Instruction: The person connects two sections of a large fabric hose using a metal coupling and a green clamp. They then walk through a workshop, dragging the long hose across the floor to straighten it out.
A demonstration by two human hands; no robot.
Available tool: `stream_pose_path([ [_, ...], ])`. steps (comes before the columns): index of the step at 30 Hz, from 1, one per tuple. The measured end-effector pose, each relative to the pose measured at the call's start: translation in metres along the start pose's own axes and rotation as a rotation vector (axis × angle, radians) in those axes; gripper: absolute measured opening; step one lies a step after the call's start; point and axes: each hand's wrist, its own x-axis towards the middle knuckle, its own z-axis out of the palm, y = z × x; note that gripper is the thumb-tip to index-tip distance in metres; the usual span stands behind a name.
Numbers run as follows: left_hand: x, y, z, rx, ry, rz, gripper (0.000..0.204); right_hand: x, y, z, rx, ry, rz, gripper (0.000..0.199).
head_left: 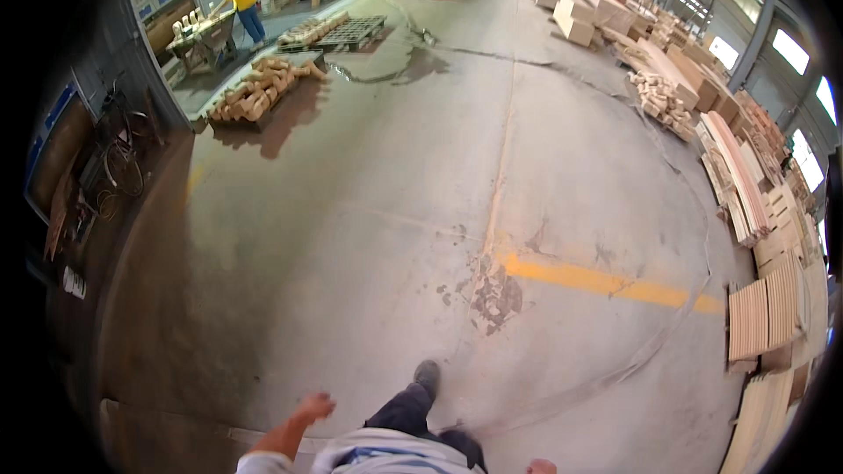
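Note:
My left hand (313,407) swings out over the concrete floor (378,298), left of my body. It looks loosely open, its fingers a little bent, and I see nothing in it. Of my right hand (542,467), only a small part shows at the lower edge, and its fingers cannot be made out. Neither hand touches anything visible. One dark shoe (427,377) steps forward on the floor below me.
A yellow line (606,281) crosses the floor ahead. Stacked boards (764,307) and timber piles (659,96) line the right side. At left are a bicycle (123,158), a pallet of wood pieces (263,92) and a person in yellow (241,0) at a workbench.

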Motion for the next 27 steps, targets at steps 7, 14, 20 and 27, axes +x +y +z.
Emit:
stream_pose_path([
  [7, 0.027, 0.413, -0.114, -0.346, 0.013, 0.547, 0.052, 0.09, -0.154, 0.064, -1.434, -0.16, -0.418, 0.011],
  [14, 0.121, 0.544, -0.161, -0.148, 0.045, 0.338, 0.048, 0.268, -0.313, 0.136, -1.144, -0.212, -0.24, 0.018],
  [20, 0.133, 0.612, -0.208, -0.505, 0.125, -0.01, 0.048, 0.425, -0.56, 0.184, -0.05, -0.224, 0.064, 0.027],
  [27, 0.3, 0.756, -0.278, -0.56, 0.063, -0.083, 0.043, 0.598, -0.772, 0.245, -0.036, -0.146, -0.03, 0.022],
])
